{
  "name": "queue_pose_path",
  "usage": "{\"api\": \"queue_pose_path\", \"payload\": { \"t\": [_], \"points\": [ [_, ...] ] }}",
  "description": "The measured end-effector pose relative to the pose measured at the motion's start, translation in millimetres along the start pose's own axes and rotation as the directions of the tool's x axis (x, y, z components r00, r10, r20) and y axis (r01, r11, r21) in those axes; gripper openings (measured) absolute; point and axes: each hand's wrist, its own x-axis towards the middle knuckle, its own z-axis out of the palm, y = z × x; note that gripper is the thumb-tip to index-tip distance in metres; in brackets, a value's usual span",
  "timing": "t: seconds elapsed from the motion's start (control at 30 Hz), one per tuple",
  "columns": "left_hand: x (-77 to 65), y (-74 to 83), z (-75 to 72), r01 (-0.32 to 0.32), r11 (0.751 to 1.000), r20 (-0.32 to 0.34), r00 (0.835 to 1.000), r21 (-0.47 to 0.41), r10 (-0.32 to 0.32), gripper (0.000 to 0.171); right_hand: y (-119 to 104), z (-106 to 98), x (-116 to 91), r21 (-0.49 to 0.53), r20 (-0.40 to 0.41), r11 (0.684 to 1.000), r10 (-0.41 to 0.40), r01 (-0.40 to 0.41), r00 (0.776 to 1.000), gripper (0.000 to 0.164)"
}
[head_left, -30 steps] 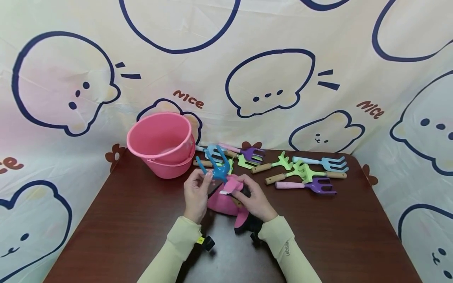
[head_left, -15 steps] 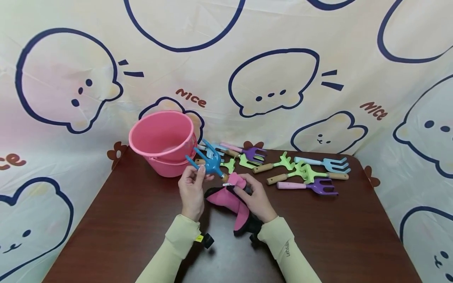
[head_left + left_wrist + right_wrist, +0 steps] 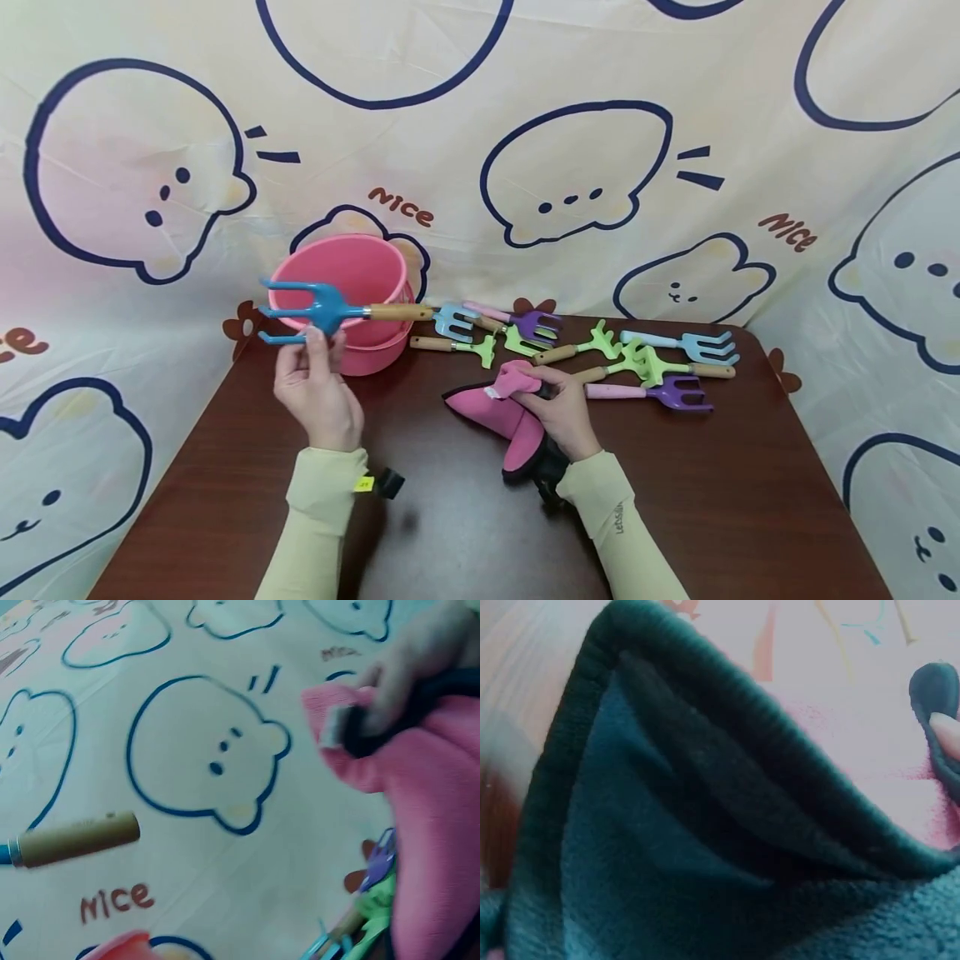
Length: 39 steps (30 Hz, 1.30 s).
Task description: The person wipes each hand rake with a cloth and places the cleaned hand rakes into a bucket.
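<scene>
Head view: your left hand [image 3: 321, 398] pinches the blue fork [image 3: 327, 307] near its head, tines to the left, wooden handle [image 3: 396, 312] to the right. The fork is raised off the table [image 3: 450, 533] and overlaps the pink bucket [image 3: 372, 357] in sight (depth between them cannot be told). Your right hand [image 3: 567, 414] grips the gathered end of a pink cloth piece [image 3: 487, 408] with dark edging. Toy garden tools [image 3: 637, 362] lie along the table's far side.

Left wrist view: the wooden handle juts in at left; your right hand, blurred, pinches the cloth's dark edge.

Right wrist view: the dark lining [image 3: 615, 832] fills most of it, gaping in a fold; one fingertip [image 3: 946, 733] touches dark trim at right.
</scene>
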Motion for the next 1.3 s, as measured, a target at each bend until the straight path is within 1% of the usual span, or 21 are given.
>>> {"api": "queue_pose_path", "payload": {
  "t": [0.1,0.2,0.33,0.4,0.47,0.53,0.67,0.77,0.83,0.9,1.03,1.13,1.3],
  "points": [
    [11.8,4.5,-8.0,0.033,0.998,-0.106,0.994,0.05,-0.027,0.04,2,2,-1,-0.047,0.035,0.998,0.03,-0.028,0.999,0.04],
    [22.7,5.9,-16.1,0.072,0.996,-0.195,0.979,0.046,-0.062,0.042,2,4,-1,-0.095,0.042,0.994,0.048,-0.044,0.998,0.039],
    [32.2,11.4,-23.4,0.092,0.996,-0.266,0.96,-0.006,-0.091,0.042,0,4,-2,-0.108,0.044,0.993,0.059,-0.054,0.997,0.038],
    [34.8,14.2,-25.7,0.094,0.995,-0.279,0.955,-0.041,-0.102,0.043,0,4,-2,-0.103,0.052,0.993,0.057,-0.051,0.997,0.039],
    [36.6,15.2,-27.1,0.107,0.993,-0.272,0.955,-0.057,-0.119,0.044,1,4,-1,-0.107,0.052,0.993,0.054,-0.049,0.997,0.039],
    [38.5,12.4,-28.4,0.127,0.991,-0.251,0.959,-0.051,-0.136,0.043,2,3,-1,-0.112,0.054,0.992,0.057,-0.05,0.997,0.039],
    [39.9,5.8,-27.5,0.17,0.984,-0.169,0.973,0.049,-0.16,0.039,5,1,0,-0.125,0.062,0.99,0.067,-0.059,0.996,0.04],
    [38.9,4.2,-25.4,0.183,0.969,-0.122,0.979,0.164,-0.164,0.037,8,-2,1,-0.135,0.061,0.989,0.076,-0.067,0.995,0.04],
    [37.7,4.6,-24.0,0.184,0.957,-0.105,0.981,0.226,-0.163,0.038,8,-3,2,-0.14,0.062,0.988,0.077,-0.067,0.995,0.039],
    [36.3,5.2,-23.1,0.189,0.939,-0.096,0.981,0.288,-0.168,0.036,8,-4,2,-0.147,0.068,0.987,0.078,-0.068,0.995,0.038],
    [34.0,5.2,-23.0,0.197,0.918,-0.094,0.98,0.343,-0.175,0.031,6,-5,2,-0.158,0.085,0.985,0.08,-0.066,0.993,0.037],
    [32.5,4.8,-23.0,0.192,0.909,-0.087,0.981,0.369,-0.172,0.029,5,-4,2,-0.161,0.091,0.985,0.079,-0.063,0.993,0.036],
    [30.6,4.1,-22.1,0.157,0.892,-0.062,0.988,0.423,-0.145,0.028,4,-4,3,-0.157,0.103,0.985,0.085,-0.068,0.991,0.036]
  ]
}}
